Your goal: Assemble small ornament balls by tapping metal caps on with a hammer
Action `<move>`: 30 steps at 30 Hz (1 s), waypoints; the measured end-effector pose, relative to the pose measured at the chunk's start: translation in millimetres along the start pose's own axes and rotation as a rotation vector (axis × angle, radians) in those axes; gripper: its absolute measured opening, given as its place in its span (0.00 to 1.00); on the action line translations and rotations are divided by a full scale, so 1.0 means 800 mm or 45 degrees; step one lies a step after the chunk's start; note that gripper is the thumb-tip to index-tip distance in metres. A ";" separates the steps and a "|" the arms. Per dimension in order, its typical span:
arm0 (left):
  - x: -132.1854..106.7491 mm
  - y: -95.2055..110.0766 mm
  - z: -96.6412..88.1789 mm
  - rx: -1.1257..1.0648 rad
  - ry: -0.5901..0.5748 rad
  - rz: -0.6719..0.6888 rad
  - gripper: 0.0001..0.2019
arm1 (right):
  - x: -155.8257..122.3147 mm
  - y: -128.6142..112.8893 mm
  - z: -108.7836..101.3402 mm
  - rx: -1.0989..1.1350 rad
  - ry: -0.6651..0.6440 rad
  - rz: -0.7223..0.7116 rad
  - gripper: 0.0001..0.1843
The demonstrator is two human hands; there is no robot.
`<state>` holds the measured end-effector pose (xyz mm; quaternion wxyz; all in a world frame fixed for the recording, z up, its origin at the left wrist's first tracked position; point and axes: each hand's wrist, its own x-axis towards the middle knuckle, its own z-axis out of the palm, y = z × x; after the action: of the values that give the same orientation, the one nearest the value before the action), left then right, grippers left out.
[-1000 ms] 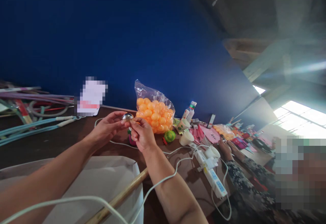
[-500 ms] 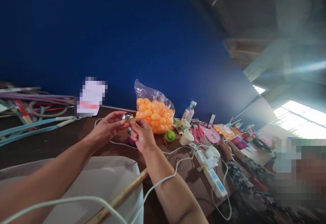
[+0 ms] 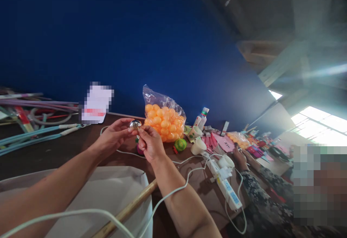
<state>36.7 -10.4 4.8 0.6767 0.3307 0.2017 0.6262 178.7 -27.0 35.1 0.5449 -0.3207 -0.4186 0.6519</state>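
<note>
- Head view: since the earlier frames, hardly anything is moving; the shiny silver piece (image 3: 135, 124) is showing only the faintest shift, and both hands are keeping nearly the same pose.
- That silver piece is sitting raised between the hands in front of the person; the places below are taking it as the dial's centre.
- The left hand (image 3: 118, 135) is closing on it from 8 o'clock, fingers lying along its upper side and thumb bracing below.
- The right hand (image 3: 150, 141) is pinching with thumb and forefinger at its 4 o'clock edge; whether a smaller part is being gripped there too, I cannot tell.
- The piece is looking rounded, polished and stiff; I am judging it light, likely slippery and easily smudged, so the rim is offering better purchase than the curved top.
- A clear bag of orange balls (image 3: 164, 120) is standing at 3 o'clock on the brown surface (image 3: 89, 137), just beyond the right hand.
- A green toy (image 3: 180, 145) and a white cup (image 3: 198, 147) are resting between 3 and 4 o'clock; a power strip (image 3: 229, 191) is lying at 4.
- Pale blue cords (image 3: 40, 133) are stretching toward 9 o'clock.
</note>
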 end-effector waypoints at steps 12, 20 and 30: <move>0.001 -0.001 -0.001 0.011 0.018 0.010 0.19 | -0.003 0.002 0.004 0.027 0.011 0.004 0.16; 0.002 -0.003 -0.005 0.029 0.006 0.016 0.19 | -0.004 0.004 0.004 0.044 0.019 -0.018 0.16; 0.000 0.000 0.000 0.044 0.025 0.016 0.19 | -0.004 0.005 0.003 0.024 0.024 -0.015 0.17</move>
<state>36.2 -10.6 4.8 0.6648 0.3373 0.2170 0.6302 175.3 -31.0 32.5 0.5557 -0.3190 -0.4090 0.6497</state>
